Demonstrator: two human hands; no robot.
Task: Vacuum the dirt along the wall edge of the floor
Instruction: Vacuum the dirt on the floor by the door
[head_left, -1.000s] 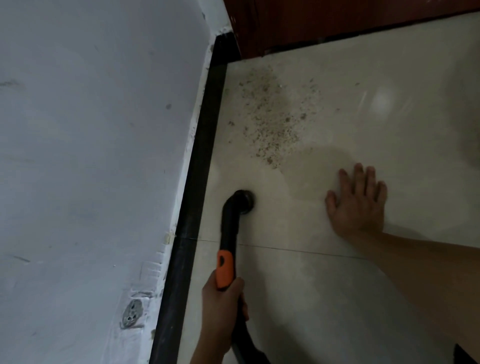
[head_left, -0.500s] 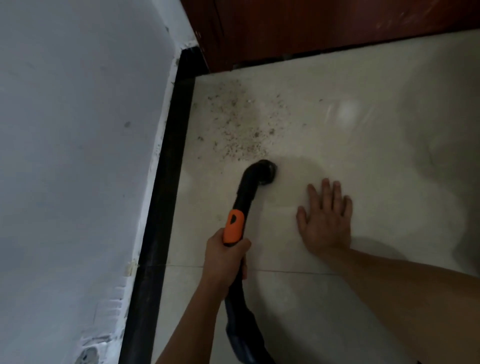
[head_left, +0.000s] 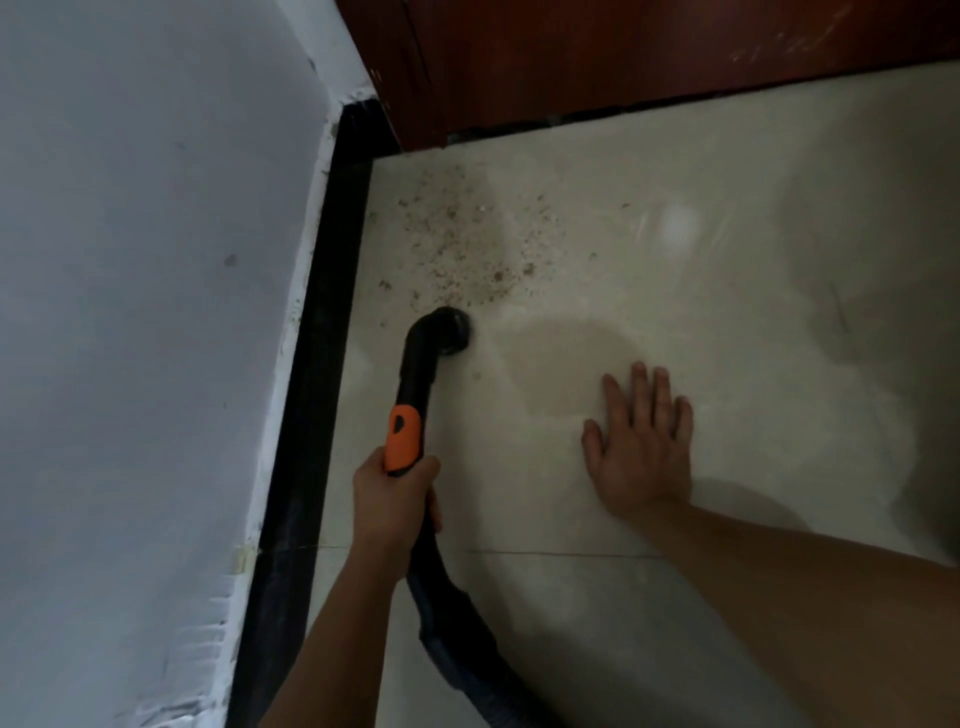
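Nearest, the left hand (head_left: 392, 499) grips the wand (head_left: 415, 376), the right hand (head_left: 641, 447) lies flat, fingers straight, on the floor (head_left: 753, 322), and the nozzle (head_left: 453, 332) meets the dirt (head_left: 467, 244) by the left skirting (head_left: 332, 312).

The left hand (head_left: 393, 501) was curled round the vacuum wand (head_left: 417, 364), its forearm reaching up from the bottom edge. The right hand (head_left: 644, 452) lay flat, palm down, 4 fingers straight and together, thumb spread.
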